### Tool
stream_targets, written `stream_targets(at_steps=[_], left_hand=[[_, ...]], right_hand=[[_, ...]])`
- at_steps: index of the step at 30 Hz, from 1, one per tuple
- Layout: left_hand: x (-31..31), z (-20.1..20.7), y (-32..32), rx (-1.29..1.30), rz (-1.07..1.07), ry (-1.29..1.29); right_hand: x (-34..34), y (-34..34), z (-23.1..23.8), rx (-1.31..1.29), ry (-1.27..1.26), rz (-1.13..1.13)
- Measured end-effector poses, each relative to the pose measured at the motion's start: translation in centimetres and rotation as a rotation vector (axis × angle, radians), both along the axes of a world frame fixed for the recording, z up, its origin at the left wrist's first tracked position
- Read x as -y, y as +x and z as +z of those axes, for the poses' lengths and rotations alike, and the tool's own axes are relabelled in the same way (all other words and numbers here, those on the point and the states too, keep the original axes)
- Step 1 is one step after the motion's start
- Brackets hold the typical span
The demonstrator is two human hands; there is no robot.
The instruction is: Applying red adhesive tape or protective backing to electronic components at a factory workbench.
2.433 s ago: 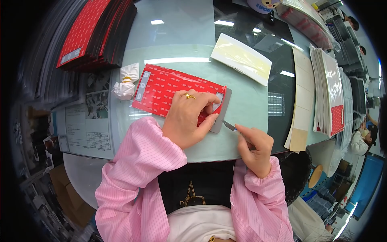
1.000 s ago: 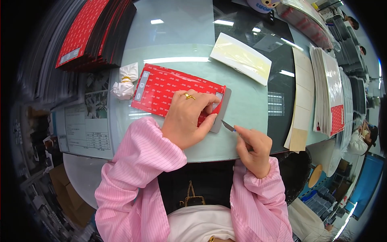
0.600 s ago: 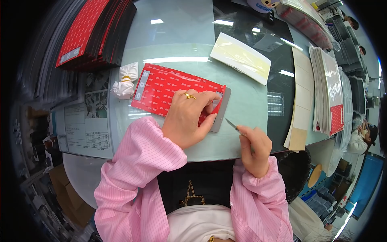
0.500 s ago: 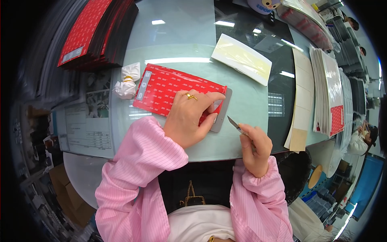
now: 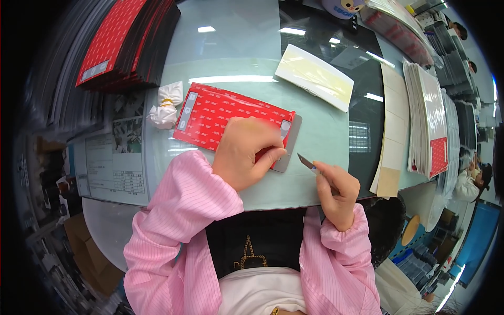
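Observation:
A flat panel point(image 5: 236, 107) covered in printed red film lies aslant on the table, with a bare grey strip at its right end. My left hand point(image 5: 247, 149) is over the panel's right part, thumb and fingers closed together by the strip. Its knuckles are smeared by motion, and whatever is pinched there is too small to make out. Just right of the panel, my right hand point(image 5: 338, 194) grips a small pointed craft knife point(image 5: 305, 161). The blade points up and left, apart from the panel; the handle is mostly hidden in my fingers.
A knotted white cloth bundle point(image 5: 167, 105) sits left of the panel. Red-faced panels point(image 5: 113, 39) stand stacked at the far left. A white-edged pack of pale sheets point(image 5: 315, 76) lies beyond my right hand, with cardboard strips point(image 5: 394, 126) and more stacks at right.
My left hand has curled its fingers inward, uncovering a round pale spot near the panel's right end. My right hand with the craft knife has shifted slightly right.

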State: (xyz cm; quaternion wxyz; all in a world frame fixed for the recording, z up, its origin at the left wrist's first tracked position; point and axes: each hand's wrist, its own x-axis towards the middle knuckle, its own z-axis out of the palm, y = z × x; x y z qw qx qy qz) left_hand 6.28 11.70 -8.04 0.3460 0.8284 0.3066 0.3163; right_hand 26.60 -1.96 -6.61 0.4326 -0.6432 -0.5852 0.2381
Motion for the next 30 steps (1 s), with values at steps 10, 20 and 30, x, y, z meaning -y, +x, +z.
stream_targets(at_steps=[10,20,30], left_hand=[[-0.01,-0.05,0.03,-0.033,-0.007,-0.013],[0.0,-0.05,0.11,-0.039,0.003,-0.01],[0.01,-0.09,0.16,-0.034,0.014,0.0]], right_hand=[[-0.26,-0.05,-0.53,0.156,0.029,0.057],[-0.19,0.07,-0.48,0.11,0.004,0.039],[-0.09,0.06,-0.67,0.064,0.001,0.021]])
